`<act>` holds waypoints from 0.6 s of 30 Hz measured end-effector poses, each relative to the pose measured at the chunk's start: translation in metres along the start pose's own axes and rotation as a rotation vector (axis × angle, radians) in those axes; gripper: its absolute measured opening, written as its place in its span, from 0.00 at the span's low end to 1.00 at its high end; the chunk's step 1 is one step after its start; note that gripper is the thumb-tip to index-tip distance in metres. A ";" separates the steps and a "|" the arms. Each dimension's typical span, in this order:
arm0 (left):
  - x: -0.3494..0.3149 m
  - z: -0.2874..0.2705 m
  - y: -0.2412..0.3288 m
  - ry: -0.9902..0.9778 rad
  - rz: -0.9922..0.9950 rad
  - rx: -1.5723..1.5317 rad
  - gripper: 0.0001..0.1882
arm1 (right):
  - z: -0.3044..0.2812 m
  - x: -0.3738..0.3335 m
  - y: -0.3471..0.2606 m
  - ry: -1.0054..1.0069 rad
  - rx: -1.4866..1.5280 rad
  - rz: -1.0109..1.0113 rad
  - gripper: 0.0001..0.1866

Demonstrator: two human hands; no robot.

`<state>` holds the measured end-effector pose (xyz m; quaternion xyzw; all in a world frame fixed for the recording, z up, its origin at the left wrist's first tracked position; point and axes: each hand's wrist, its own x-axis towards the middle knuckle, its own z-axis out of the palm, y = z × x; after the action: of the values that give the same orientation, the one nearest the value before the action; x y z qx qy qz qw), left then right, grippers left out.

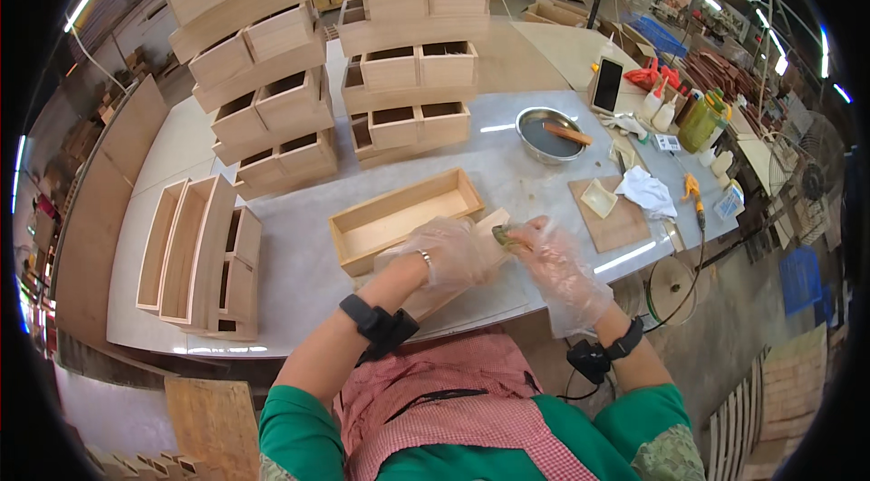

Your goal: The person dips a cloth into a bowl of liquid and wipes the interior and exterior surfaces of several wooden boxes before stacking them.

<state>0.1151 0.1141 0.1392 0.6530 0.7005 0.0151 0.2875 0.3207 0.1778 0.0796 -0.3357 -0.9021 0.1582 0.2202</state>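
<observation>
My left hand (446, 254), in a clear plastic glove, is closed around a pale wooden piece (490, 243) beside the near side of an open wooden box (403, 216). The hand hides much of this piece, so its full shape cannot be made out. Just to the right, my right hand (555, 265), gloved too, has its fingers pinched on a small dark greenish pad (501, 234). The pad is at the right end of the wooden piece; whether it touches cannot be told. The box lies with its hollow facing up.
Stacks of wooden drawer units (394, 73) stand at the back; more boxes (195, 254) stand at left. Right of my hands are a metal bowl (524, 138) of dark liquid, a brown board (625, 229) bearing a small tray (598, 198), a white cloth (647, 191), a phone (607, 84) and several bottles (664, 116).
</observation>
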 end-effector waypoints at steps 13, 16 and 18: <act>-0.130 0.121 -0.122 0.391 -0.213 -1.078 0.52 | 0.038 0.020 -0.089 -0.286 -0.129 -0.468 0.10; -0.117 0.143 -0.135 0.565 -0.054 -0.869 0.44 | 0.061 0.016 -0.112 -0.223 0.033 -0.711 0.09; -0.116 0.152 -0.144 0.604 -0.063 -0.746 0.44 | 0.069 0.021 -0.080 -0.268 -0.404 -0.604 0.11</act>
<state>0.0462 -0.0682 -0.0002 0.4502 0.7188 0.4458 0.2861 0.2291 0.1243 0.0613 -0.0681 -0.9941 -0.0521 0.0664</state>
